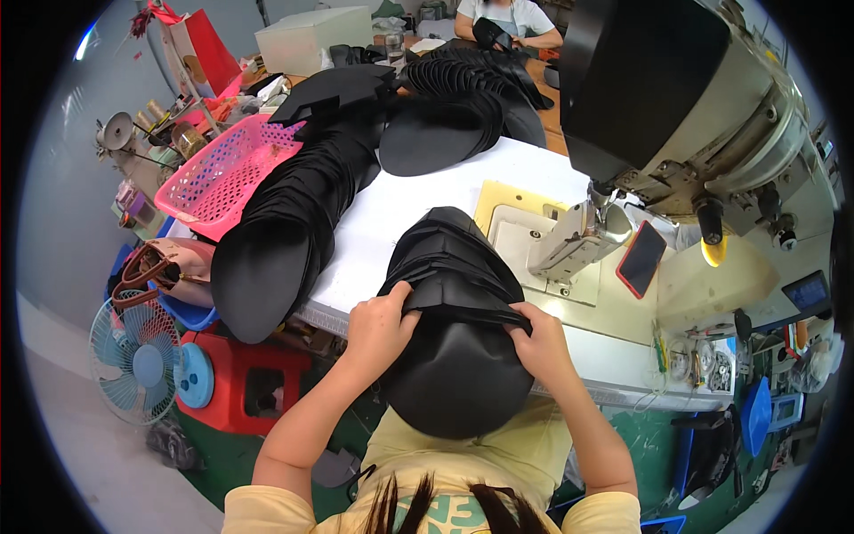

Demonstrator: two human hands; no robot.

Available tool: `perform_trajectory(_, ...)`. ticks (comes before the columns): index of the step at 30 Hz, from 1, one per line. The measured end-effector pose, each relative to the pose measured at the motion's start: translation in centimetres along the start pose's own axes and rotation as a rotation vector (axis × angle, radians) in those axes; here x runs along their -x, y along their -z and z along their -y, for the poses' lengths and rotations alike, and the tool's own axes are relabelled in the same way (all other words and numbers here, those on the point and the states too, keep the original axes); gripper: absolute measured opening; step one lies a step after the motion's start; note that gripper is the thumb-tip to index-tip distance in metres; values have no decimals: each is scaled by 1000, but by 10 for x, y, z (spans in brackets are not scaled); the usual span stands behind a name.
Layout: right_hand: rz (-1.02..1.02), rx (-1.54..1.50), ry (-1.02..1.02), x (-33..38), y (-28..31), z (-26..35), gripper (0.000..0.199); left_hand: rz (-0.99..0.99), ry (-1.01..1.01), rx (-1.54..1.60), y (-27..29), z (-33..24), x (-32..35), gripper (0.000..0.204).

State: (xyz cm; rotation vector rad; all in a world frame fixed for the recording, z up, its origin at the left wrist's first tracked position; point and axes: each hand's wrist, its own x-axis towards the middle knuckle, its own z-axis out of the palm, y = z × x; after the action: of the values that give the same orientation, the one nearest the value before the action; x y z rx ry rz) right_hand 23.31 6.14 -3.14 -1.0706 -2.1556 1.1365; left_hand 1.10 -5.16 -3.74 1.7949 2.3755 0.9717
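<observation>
A stack of black oval fabric pieces (455, 267) lies over the front edge of the white sewing table (400, 214), with its lowest piece hanging down toward my lap. My left hand (381, 322) grips the left side of the stack, fingers curled into the folds. My right hand (535, 340) holds the right side of the same stack, thumb pressed on the top piece. Both hands are closed on the black fabric.
A sewing machine (676, 98) rises at the right, its presser foot (578, 240) just behind the stack. More long rows of black pieces (294, 214) lie at the left and back. A pink basket (222, 169), a red phone (640, 258), a small fan (133, 356). Another person sits at the far side.
</observation>
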Motion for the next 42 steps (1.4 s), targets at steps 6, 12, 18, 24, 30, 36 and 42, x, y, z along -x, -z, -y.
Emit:
perform_trajectory(6,93,-141,-49,12,-4,-24,41,-159,-163,-111,-11,4,-3,34)
perform_trajectory(12,-385,445,379,5,-18,-22,27,-267,-160,-114,-17,5,-18,34)
perform_trajectory(18,-153,54,-51,11,-1,-7,41,-266,-180,-68,-11,5,-17,35)
perform_trajectory(24,-179,507,812,62,-37,21,58,-270,-187,-80,-19,-2,-20,37)
perform_trajectory(30,136,555,648,48,-42,16,73,-219,-150,-54,-13,6,-11,34)
perform_trajectory(36,230,570,573,41,-48,3,70,-1,-323,93,5,9,-14,58)
perform_trajectory(42,-286,134,537,25,13,-17,14,-37,-362,427,18,53,-70,64)
